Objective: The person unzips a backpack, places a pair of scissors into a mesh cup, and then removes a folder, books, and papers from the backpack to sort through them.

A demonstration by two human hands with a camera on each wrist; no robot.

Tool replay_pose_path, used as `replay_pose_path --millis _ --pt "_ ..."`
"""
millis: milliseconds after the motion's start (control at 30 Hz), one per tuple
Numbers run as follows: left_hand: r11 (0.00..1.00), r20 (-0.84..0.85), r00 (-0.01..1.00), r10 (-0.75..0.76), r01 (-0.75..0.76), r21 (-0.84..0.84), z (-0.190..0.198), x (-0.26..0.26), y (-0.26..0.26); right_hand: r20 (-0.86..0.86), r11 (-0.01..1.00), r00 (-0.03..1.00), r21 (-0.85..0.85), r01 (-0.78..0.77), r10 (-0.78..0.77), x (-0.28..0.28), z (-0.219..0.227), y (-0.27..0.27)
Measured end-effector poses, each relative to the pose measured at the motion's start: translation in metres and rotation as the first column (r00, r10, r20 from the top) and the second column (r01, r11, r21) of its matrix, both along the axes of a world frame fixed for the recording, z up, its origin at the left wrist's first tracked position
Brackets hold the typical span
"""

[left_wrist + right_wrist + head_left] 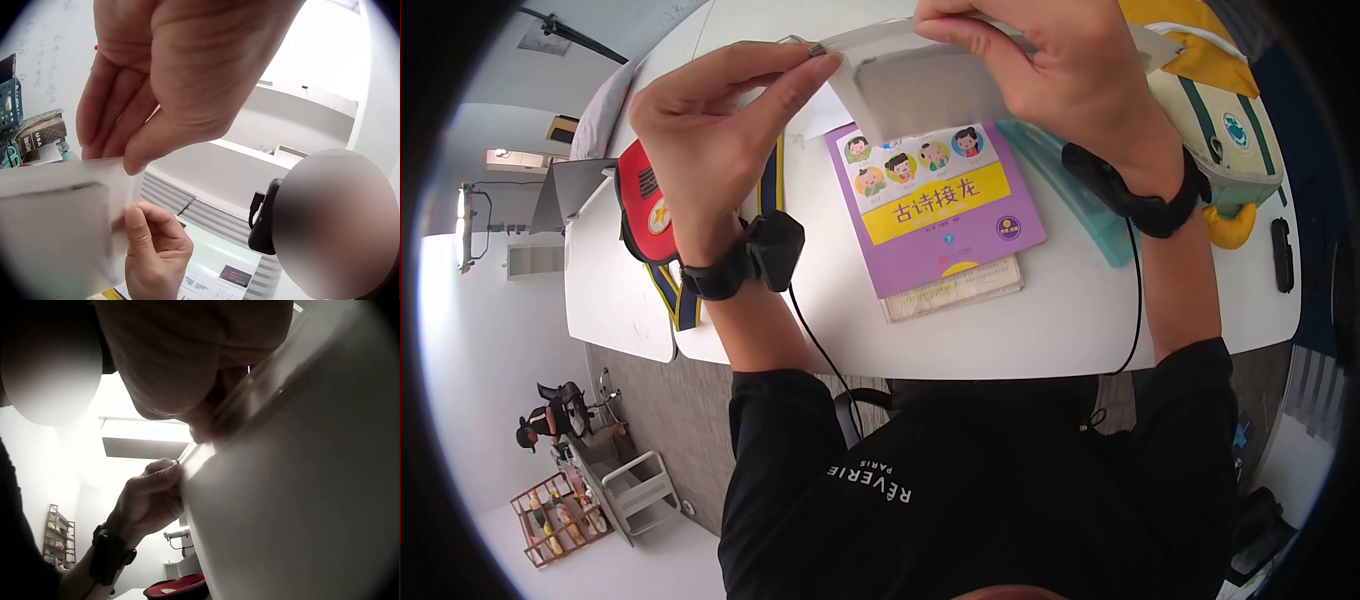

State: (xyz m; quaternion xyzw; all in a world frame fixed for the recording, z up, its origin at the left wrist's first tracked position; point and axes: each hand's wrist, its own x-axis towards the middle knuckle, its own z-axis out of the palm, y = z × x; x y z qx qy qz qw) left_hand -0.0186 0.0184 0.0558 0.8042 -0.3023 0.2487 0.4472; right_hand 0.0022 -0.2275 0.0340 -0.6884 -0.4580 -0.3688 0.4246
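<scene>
A translucent, milky plastic sheet or sleeve (930, 92) is held up above the table, tilted, with a darker band near its edge. My left hand (725, 130) pinches its left corner between thumb and fingers; the left wrist view shows this left hand (181, 75) from close by. Farther right, my right hand (1065, 85) grips the top edge, thumb against the sheet. The right wrist view has the sheet (300, 487) filling its right side. Below it lies a purple book (945, 225) with a yellow title band, on top of a worn paper booklet (955, 291).
A teal folder (1080, 200) lies right of the purple book. Beyond it are a cream and green bag (1225, 130) and a black object (1281, 255). On the left sits a red bag (647, 203) with a blue and yellow strap (686, 306). Cables hang from both wrists.
</scene>
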Motion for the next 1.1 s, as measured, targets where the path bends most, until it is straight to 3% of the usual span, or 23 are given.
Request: replay_pose_path --millis 233,333,433,767,833,1100 --pt "1.000 -0.013 1.000 -0.018 0.018 0.024 -0.0023 0.0005 0.0002 0.040 0.995 0.997 -0.076 0.070 -0.067 0.0042 -0.0039 -0.0009" --pt "1.000 -0.033 0.999 -0.022 0.022 -0.011 -0.0029 0.0007 -0.0011 0.033 1.000 0.999 0.004 -0.002 0.002 0.0013 -0.0018 0.0001" --pt "1.000 -0.047 0.999 -0.013 0.013 0.004 -0.0031 0.0005 -0.0017 0.075 0.998 0.996 -0.041 0.040 -0.036 0.0008 -0.0013 -0.0012" --pt "0.999 -0.066 0.998 0.002 0.000 0.034 -0.0017 0.0022 -0.0022 0.033 0.994 0.997 -0.078 0.072 -0.070 0.0070 -0.0045 -0.0038" --pt "0.999 -0.071 0.997 -0.035 0.036 0.018 -0.0039 0.0037 -0.0029 -0.064 0.998 0.998 -0.065 0.022 -0.026 0.0067 -0.0037 -0.0064" --pt "0.996 -0.138 0.988 -0.075 0.080 0.030 -0.0025 0.0061 0.0036 -0.046 0.993 0.997 -0.109 0.054 -0.059 0.0058 -0.0004 -0.0087"
